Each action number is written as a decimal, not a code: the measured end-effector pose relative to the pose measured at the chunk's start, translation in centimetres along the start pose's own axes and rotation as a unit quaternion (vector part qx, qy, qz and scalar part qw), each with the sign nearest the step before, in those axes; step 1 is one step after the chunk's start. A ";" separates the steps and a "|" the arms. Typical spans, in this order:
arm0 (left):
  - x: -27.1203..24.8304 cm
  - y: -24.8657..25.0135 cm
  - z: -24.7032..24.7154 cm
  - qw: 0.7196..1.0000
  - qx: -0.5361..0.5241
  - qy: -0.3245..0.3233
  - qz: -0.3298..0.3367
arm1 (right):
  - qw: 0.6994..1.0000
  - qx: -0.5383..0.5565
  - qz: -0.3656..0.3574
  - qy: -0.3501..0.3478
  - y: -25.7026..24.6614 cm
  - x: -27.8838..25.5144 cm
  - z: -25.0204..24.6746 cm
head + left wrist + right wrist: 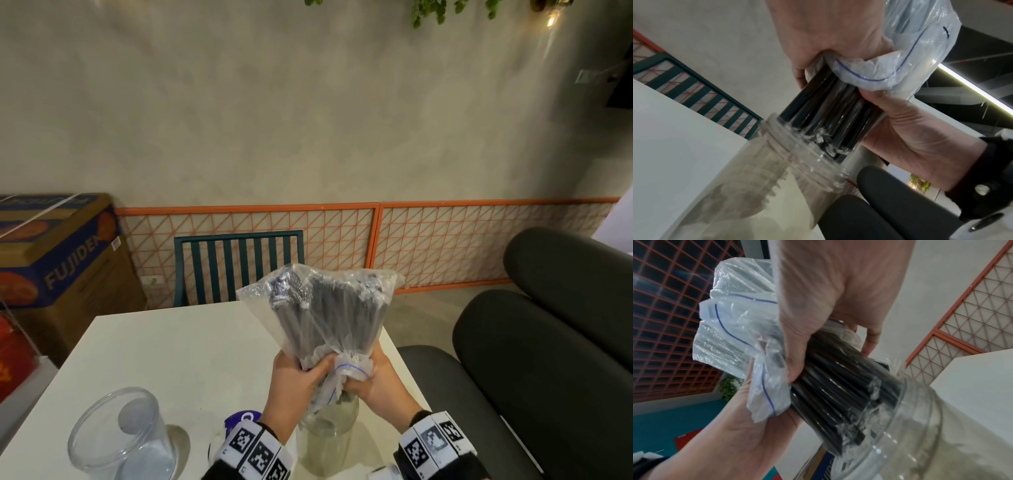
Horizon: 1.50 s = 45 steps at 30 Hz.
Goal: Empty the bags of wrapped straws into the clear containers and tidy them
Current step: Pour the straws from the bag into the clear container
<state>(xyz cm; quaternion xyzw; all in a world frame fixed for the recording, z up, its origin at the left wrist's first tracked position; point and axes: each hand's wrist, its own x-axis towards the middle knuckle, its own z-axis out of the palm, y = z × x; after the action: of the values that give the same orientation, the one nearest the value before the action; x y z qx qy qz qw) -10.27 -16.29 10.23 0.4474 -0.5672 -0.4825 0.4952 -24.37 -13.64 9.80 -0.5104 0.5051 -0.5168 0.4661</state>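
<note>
A clear zip bag [322,308] packed with black wrapped straws [329,318] is upended, mouth down, over a clear threaded jar [325,442] near the table's front right. My left hand [301,371] and right hand [368,377] both grip the bunched bag mouth and the bundle. In the left wrist view the straws [828,116] stick out of the bag [910,48] and their tips are inside the jar's mouth [797,162]. The right wrist view shows the same straw ends [838,394] entering the jar rim [910,410]. A second, wider clear container [120,435] stands empty at front left.
The white table [171,349] has a green slatted chair [239,263] behind it. A cardboard box [61,260] sits at the left. Dark cushioned seats [548,342] lie close on the right. A purple and white object [239,419] shows beside my left wrist.
</note>
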 end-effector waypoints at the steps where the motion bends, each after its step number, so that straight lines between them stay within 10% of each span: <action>1: 0.0 -0.1 0.0 1.000 0.000 -0.001 0.002 | 1.000 -0.014 -0.005 -0.002 0.0 0.1 0.1; 15: -0.4 2.1 -3.8 0.966 0.063 -0.247 -0.048 | 0.984 -0.119 0.026 -0.126 -1.9 -1.3 -2.4; 45: 3.3 11.1 -1.7 0.985 0.119 -0.097 0.078 | 0.984 -0.152 -0.096 -0.009 -9.8 0.2 -1.0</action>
<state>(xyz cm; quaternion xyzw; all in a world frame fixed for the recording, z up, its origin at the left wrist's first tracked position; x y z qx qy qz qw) -9.27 -18.25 21.77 0.4089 -0.6986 -0.4129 0.4174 -25.03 -13.29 19.61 -0.6258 0.5221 -0.4721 0.3359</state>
